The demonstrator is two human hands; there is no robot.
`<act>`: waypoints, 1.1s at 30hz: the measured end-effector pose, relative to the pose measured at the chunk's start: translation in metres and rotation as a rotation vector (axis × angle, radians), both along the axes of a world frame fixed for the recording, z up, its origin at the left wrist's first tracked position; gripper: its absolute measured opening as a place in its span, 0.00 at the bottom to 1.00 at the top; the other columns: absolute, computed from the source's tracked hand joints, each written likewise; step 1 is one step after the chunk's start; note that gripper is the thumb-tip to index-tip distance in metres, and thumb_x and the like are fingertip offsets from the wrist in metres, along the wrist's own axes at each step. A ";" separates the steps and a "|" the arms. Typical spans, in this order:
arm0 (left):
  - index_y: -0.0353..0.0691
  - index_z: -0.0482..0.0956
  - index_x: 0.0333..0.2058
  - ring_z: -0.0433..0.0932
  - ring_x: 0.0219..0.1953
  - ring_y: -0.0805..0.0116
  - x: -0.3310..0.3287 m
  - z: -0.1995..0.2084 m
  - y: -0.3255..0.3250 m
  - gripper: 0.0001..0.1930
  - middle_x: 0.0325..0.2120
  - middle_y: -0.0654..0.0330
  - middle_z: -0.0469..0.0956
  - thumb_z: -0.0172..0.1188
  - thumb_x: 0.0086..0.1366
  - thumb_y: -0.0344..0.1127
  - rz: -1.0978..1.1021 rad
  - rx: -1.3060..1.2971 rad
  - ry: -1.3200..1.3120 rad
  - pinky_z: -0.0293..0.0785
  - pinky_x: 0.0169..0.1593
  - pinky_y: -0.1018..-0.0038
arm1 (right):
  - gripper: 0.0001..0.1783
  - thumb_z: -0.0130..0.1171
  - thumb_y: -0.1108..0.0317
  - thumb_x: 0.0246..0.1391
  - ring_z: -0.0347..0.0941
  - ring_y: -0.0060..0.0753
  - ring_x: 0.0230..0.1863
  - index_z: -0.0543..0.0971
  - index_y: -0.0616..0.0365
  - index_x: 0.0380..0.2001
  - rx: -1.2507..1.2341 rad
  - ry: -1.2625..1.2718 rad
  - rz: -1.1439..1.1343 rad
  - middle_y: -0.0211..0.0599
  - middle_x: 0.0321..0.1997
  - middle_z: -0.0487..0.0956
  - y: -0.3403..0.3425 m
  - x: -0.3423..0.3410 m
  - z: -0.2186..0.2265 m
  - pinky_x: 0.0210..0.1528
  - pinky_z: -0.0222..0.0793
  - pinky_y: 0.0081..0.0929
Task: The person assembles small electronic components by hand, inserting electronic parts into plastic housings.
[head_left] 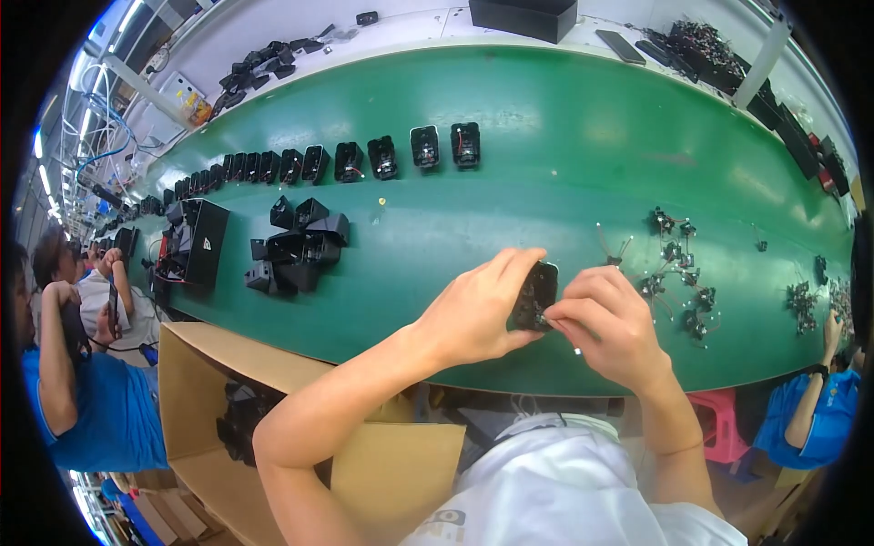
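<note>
While the left hand [478, 305] clasped the black casing [535, 296] over the table [428, 237], long axis pointing roughly away, I logged the right hand [612, 328] pinching at its near right edge, contents indiscernible.

The person wears a white shirt [560, 487], softly creased, with a greyish print [448, 521] (too blurred to make out). The right sleeve [694, 525] is short; forearms [369, 371], left hand [478, 308] and right hand [614, 328] are bare.
</note>
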State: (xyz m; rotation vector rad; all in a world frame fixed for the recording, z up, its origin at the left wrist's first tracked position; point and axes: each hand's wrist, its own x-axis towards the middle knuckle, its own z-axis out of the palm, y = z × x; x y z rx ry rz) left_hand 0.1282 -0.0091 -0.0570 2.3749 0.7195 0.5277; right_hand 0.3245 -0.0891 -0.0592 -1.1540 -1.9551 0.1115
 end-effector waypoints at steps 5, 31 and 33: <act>0.34 0.68 0.56 0.79 0.44 0.51 -0.002 0.002 0.001 0.41 0.45 0.50 0.76 0.78 0.44 0.40 -0.018 0.043 -0.052 0.78 0.46 0.63 | 0.11 0.69 0.81 0.41 0.76 0.41 0.32 0.78 0.59 0.29 -0.036 0.105 -0.024 0.38 0.32 0.77 -0.003 -0.005 -0.001 0.33 0.74 0.34; 0.28 0.71 0.56 0.76 0.38 0.53 0.006 0.009 -0.011 0.43 0.38 0.52 0.76 0.78 0.43 0.46 -0.025 0.341 -0.158 0.76 0.43 0.64 | 0.14 0.72 0.71 0.44 0.65 0.54 0.67 0.82 0.63 0.35 -0.361 0.671 0.274 0.56 0.67 0.66 -0.008 0.002 -0.030 0.66 0.63 0.46; 0.28 0.71 0.55 0.75 0.36 0.54 0.005 0.007 -0.010 0.44 0.37 0.53 0.75 0.77 0.44 0.50 0.002 0.379 -0.137 0.75 0.41 0.64 | 0.09 0.69 0.71 0.51 0.69 0.44 0.62 0.80 0.63 0.34 -0.508 1.116 0.425 0.49 0.63 0.71 -0.008 -0.005 -0.036 0.64 0.65 0.40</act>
